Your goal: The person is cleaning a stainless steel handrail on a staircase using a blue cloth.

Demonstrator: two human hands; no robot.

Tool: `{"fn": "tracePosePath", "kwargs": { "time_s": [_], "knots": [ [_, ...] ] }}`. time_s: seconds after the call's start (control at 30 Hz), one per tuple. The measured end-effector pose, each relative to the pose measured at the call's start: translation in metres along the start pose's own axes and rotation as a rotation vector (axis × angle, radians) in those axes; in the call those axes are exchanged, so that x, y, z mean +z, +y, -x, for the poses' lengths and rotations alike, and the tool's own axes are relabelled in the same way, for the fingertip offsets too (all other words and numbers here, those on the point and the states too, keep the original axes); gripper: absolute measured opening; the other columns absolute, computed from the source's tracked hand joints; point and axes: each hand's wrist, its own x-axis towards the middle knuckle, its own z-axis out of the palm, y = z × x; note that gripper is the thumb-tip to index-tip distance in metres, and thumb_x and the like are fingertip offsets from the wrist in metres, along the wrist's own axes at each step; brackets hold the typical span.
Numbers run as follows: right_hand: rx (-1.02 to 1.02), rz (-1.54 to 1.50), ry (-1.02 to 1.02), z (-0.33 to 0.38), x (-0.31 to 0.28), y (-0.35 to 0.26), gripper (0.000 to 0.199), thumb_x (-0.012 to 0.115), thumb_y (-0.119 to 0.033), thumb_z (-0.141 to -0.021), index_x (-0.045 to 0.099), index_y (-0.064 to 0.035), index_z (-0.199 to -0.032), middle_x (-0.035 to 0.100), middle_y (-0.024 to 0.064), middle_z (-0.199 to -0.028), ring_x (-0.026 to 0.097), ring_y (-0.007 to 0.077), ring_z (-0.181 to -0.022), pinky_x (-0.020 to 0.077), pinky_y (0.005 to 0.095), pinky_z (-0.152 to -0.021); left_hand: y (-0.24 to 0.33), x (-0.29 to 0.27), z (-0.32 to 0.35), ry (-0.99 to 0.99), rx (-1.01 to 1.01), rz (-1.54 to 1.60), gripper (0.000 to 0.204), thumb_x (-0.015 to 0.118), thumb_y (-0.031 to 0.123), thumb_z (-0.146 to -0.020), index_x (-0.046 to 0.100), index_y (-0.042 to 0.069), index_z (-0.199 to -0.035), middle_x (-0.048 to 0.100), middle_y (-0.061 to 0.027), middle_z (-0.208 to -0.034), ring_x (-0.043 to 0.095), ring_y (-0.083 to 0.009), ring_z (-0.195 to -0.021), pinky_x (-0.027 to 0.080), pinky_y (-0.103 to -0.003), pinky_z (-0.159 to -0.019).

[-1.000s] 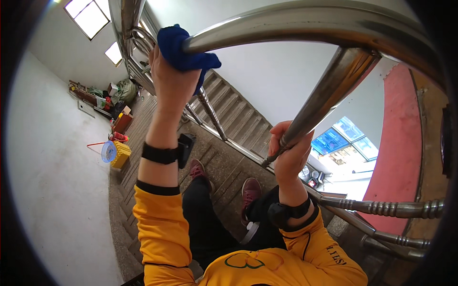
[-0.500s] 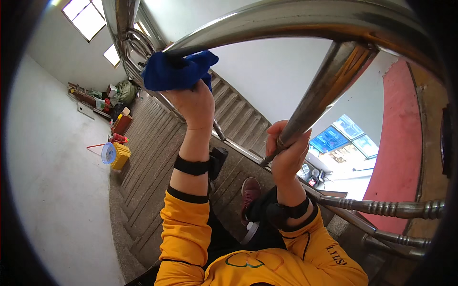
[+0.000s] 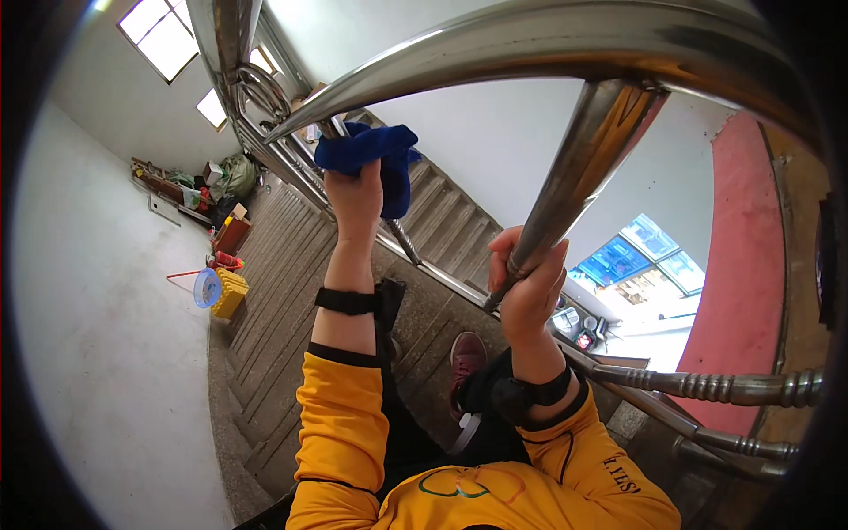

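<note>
My left hand (image 3: 355,196) is closed on a blue cloth (image 3: 371,150), which is wrapped round the upper part of a thin metal baluster (image 3: 402,240) just below the handrail. A loose end of the cloth hangs down beside my wrist. My right hand (image 3: 533,291) grips the lower part of a thicker steel post (image 3: 574,177), fingers wrapped round it. Above both hands arches the shiny metal handrail (image 3: 495,44). Black straps circle both my forearms, below yellow sleeves.
Stone stairs (image 3: 274,265) descend at the left beside a white wall (image 3: 115,336). A yellow box (image 3: 230,294), a blue round dish and piled clutter (image 3: 231,177) stand there. More steps (image 3: 442,203) lie beyond the railing. Ribbed metal rails (image 3: 707,385) run at the right, before a red-painted wall band (image 3: 738,265).
My left hand and the blue cloth have moved off the handrail, down and slightly right, onto the thin baluster. My right hand keeps its grip on the post.
</note>
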Motion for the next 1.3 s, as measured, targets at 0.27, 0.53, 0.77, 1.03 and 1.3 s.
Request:
{"fn": "tracePosePath", "kwargs": {
  "time_s": [0.27, 0.53, 0.77, 1.03, 1.3],
  "knots": [
    [0.015, -0.015, -0.007, 0.0, -0.001, -0.001, 0.072, 0.012, -0.058, -0.093, 0.055, -0.0015, -0.08, 0.04, 0.0018, -0.047, 0.038, 0.0103, -0.04, 0.0299, 0.0231, -0.041, 0.003, -0.019, 0.054, 0.041, -0.082, -0.184, 0.026, 0.064, 0.006, -0.081, 0.06, -0.001, -0.105, 0.066, -0.0076, -0.091, 0.063, -0.0178, -0.086, 0.047, -0.03, -0.081],
    [0.003, 0.003, 0.0, -0.002, 0.0, -0.002, 0.072, 0.012, -0.058, -0.093, 0.056, -0.0022, -0.08, 0.04, 0.0015, -0.047, 0.038, 0.0099, -0.04, 0.0294, 0.0229, -0.041, 0.04, -0.028, 0.083, 0.024, -0.052, 0.035, 0.043, 0.061, 0.006, -0.083, 0.048, -0.002, -0.123, 0.06, -0.0095, -0.113, 0.058, -0.0197, -0.102, 0.046, -0.03, -0.087],
    [0.079, -0.073, 0.032, 0.003, -0.001, -0.001, 0.066, 0.021, -0.056, -0.094, 0.058, -0.0021, -0.086, 0.049, 0.0037, -0.057, 0.045, 0.0102, -0.05, 0.0347, 0.0235, -0.049, 0.109, 0.003, 0.093, -0.534, -0.258, 0.197, 0.059, 0.064, 0.016, -0.081, 0.04, 0.0, -0.132, 0.046, -0.0158, -0.131, 0.046, -0.0282, -0.12, 0.038, -0.038, -0.098],
    [0.247, -1.217, -0.162, 0.017, -0.024, 0.044, 0.036, 0.042, -0.033, -0.096, 0.052, -0.0014, -0.111, 0.059, 0.0118, -0.101, 0.058, 0.0172, -0.091, 0.0455, 0.0325, -0.085, 0.129, 0.053, 0.113, -0.602, -0.248, 0.288, 0.041, 0.069, 0.01, -0.072, 0.052, 0.002, -0.109, 0.056, -0.0118, -0.1, 0.055, -0.0268, -0.096, 0.041, -0.037, -0.085],
    [0.205, -1.123, -0.192, 0.014, -0.02, 0.035, 0.031, 0.043, -0.03, -0.096, 0.053, -0.0023, -0.107, 0.059, 0.0105, -0.099, 0.058, 0.0159, -0.089, 0.0466, 0.031, -0.082, 0.115, 0.06, 0.102, -0.69, -0.359, 0.564, 0.04, 0.065, 0.005, -0.078, 0.05, 0.001, -0.115, 0.058, -0.0112, -0.102, 0.059, -0.0211, -0.094, 0.046, -0.034, -0.083]
  ]
}}
